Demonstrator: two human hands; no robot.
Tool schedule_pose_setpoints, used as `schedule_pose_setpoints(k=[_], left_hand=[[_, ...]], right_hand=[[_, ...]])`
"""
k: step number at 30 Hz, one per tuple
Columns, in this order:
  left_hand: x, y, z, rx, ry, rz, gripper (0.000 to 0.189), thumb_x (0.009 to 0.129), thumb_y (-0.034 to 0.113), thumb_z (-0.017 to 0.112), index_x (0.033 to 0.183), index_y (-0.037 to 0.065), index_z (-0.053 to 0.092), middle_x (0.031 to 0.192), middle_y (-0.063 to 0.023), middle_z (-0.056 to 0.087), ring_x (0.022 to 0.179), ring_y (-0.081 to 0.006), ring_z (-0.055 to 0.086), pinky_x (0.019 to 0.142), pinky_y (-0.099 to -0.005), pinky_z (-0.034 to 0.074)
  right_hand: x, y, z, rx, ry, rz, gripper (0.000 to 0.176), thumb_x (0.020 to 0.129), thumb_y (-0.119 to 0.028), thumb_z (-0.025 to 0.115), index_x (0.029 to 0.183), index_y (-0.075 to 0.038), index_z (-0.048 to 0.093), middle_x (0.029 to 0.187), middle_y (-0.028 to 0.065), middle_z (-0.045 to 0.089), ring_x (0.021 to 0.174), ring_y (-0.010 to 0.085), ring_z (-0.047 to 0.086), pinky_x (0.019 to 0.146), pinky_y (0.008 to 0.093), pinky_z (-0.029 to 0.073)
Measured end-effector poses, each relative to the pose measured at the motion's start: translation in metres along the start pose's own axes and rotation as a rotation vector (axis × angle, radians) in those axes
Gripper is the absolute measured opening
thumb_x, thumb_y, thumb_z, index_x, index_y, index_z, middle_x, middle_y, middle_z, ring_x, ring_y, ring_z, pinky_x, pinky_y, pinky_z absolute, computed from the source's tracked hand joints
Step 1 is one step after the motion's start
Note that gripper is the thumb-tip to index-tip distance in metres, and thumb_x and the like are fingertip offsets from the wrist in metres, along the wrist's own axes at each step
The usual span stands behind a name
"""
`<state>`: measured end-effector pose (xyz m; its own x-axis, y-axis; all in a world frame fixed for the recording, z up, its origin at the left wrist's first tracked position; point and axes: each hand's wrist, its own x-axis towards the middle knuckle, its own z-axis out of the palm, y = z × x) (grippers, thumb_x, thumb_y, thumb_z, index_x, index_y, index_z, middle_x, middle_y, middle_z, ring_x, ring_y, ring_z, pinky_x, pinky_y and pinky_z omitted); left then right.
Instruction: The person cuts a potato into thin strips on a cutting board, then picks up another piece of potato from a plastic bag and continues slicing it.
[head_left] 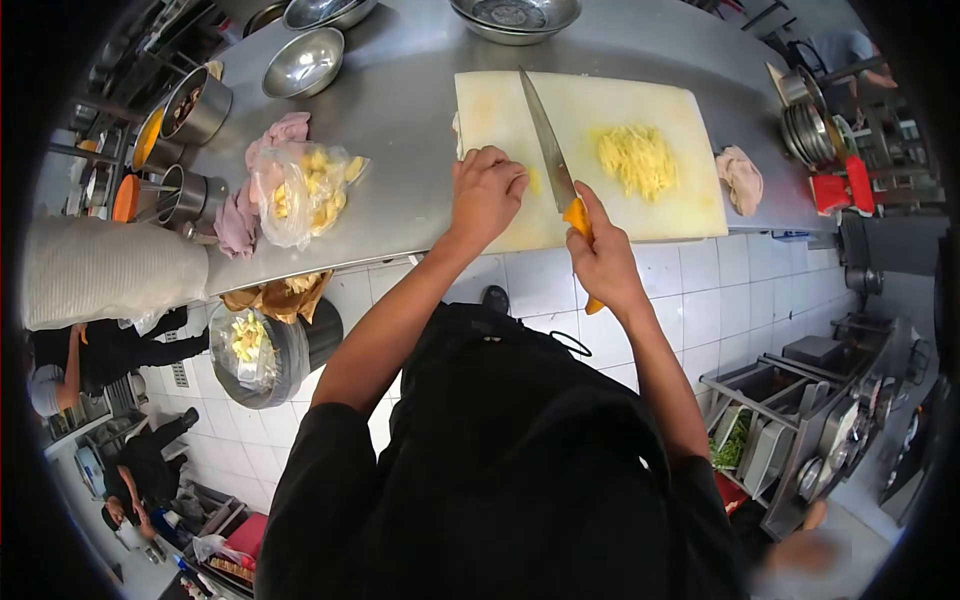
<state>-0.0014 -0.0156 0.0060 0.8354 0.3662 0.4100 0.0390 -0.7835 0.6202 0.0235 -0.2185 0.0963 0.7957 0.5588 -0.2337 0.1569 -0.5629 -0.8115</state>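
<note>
My right hand [603, 255] grips the orange handle of a long knife [547, 142], whose blade lies across a white cutting board [500, 110]. My left hand [487, 190] is curled on the board just left of the blade, fingers pressed on a small yellow piece that is mostly hidden. A pile of thin yellow strips [637, 158] lies on the board to the right of the knife.
A plastic bag of yellow chunks [303, 190] lies on pink cloths on the steel counter [400, 110]. Metal bowls [303, 62] and pots [195, 105] stand at the back left, another pink cloth [742, 178] right of the board. A waste bin [265, 350] stands on the floor; other people work at far left.
</note>
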Motion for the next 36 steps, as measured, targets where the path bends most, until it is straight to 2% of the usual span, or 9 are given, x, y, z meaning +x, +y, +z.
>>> schedule_pose_setpoints(k=[3, 7, 10, 19, 22, 25, 26, 29, 36], left_hand=[[0.000, 0.000, 0.005, -0.035, 0.036, 0.011, 0.006, 0.081, 0.015, 0.080, 0.086, 0.013, 0.081, 0.095, 0.0014, 0.065, 0.098, -0.0211, 0.058, 0.088, -0.0396, 0.038], [0.002, 0.004, 0.012, -0.009, 0.066, -0.009, 0.004, 0.081, 0.015, 0.078, 0.084, 0.013, 0.080, 0.094, 0.0018, 0.064, 0.097, -0.0209, 0.058, 0.089, -0.0394, 0.038], [0.001, 0.002, 0.012, -0.012, 0.075, -0.005, 0.003, 0.081, 0.015, 0.078, 0.083, 0.013, 0.080, 0.094, 0.0021, 0.064, 0.097, -0.0207, 0.057, 0.089, -0.0394, 0.038], [0.001, 0.000, 0.011, 0.001, 0.077, 0.008, 0.005, 0.081, 0.017, 0.080, 0.086, 0.016, 0.081, 0.095, 0.0036, 0.065, 0.096, -0.0199, 0.059, 0.088, -0.0381, 0.038], [0.000, 0.001, 0.009, -0.014, 0.075, 0.005, 0.005, 0.081, 0.016, 0.080, 0.086, 0.016, 0.081, 0.095, 0.0036, 0.065, 0.096, -0.0199, 0.058, 0.087, -0.0381, 0.038], [-0.001, 0.000, 0.011, -0.026, 0.065, -0.002, 0.006, 0.081, 0.016, 0.080, 0.086, 0.016, 0.081, 0.095, 0.0036, 0.065, 0.097, -0.0201, 0.058, 0.087, -0.0381, 0.038], [-0.001, 0.000, 0.011, -0.030, 0.064, 0.002, 0.006, 0.081, 0.016, 0.080, 0.086, 0.016, 0.081, 0.095, 0.0036, 0.065, 0.097, -0.0201, 0.058, 0.087, -0.0381, 0.038], [-0.001, 0.000, 0.010, -0.046, 0.069, 0.006, 0.006, 0.081, 0.015, 0.079, 0.086, 0.016, 0.080, 0.096, 0.0037, 0.065, 0.097, -0.0204, 0.058, 0.088, -0.0381, 0.038], [-0.001, 0.001, 0.010, -0.028, 0.070, -0.002, 0.003, 0.081, 0.014, 0.079, 0.084, 0.016, 0.080, 0.096, 0.0038, 0.065, 0.098, -0.0203, 0.058, 0.088, -0.0382, 0.038]], right_hand=[[0.002, 0.000, 0.003, -0.124, -0.041, -0.018, 0.069, 0.098, -0.010, 0.054, 0.162, -0.010, 0.027, 0.083, 0.0274, 0.068, 0.075, 0.0444, 0.068, 0.074, 0.0495, 0.053], [-0.001, -0.007, 0.002, -0.288, -0.113, 0.044, 0.072, 0.102, -0.013, 0.052, 0.165, -0.009, 0.018, 0.086, 0.0310, 0.069, 0.083, 0.0497, 0.068, 0.079, 0.0559, 0.052], [-0.008, -0.019, 0.005, -0.351, -0.151, 0.093, 0.074, 0.102, -0.013, 0.050, 0.165, -0.010, 0.012, 0.086, 0.0321, 0.069, 0.083, 0.0507, 0.068, 0.082, 0.0571, 0.052], [0.011, -0.033, 0.020, -0.265, -0.144, 0.129, 0.075, 0.101, -0.010, 0.049, 0.165, -0.009, 0.011, 0.084, 0.0333, 0.069, 0.080, 0.0520, 0.068, 0.081, 0.0576, 0.054], [0.041, -0.003, 0.028, -0.343, -0.037, -0.068, 0.074, 0.101, -0.012, 0.050, 0.165, -0.009, 0.013, 0.085, 0.0334, 0.069, 0.079, 0.0517, 0.067, 0.079, 0.0568, 0.054], [0.068, -0.002, 0.025, -0.328, -0.014, -0.081, 0.071, 0.102, -0.014, 0.049, 0.166, -0.012, 0.017, 0.087, 0.0321, 0.069, 0.073, 0.0483, 0.067, 0.075, 0.0519, 0.053], [0.071, -0.008, 0.022, -0.341, -0.037, -0.023, 0.070, 0.102, -0.014, 0.048, 0.166, -0.012, 0.018, 0.084, 0.0297, 0.069, 0.067, 0.0426, 0.067, 0.070, 0.0495, 0.054], [0.055, -0.018, 0.014, -0.248, -0.108, 0.038, 0.072, 0.101, -0.014, 0.050, 0.164, -0.008, 0.017, 0.088, 0.0335, 0.069, 0.083, 0.0522, 0.067, 0.080, 0.0563, 0.053], [0.001, -0.020, 0.018, -0.275, -0.127, 0.074, 0.072, 0.102, -0.011, 0.048, 0.165, -0.009, 0.012, 0.087, 0.0357, 0.068, 0.084, 0.0551, 0.067, 0.083, 0.0605, 0.051]])
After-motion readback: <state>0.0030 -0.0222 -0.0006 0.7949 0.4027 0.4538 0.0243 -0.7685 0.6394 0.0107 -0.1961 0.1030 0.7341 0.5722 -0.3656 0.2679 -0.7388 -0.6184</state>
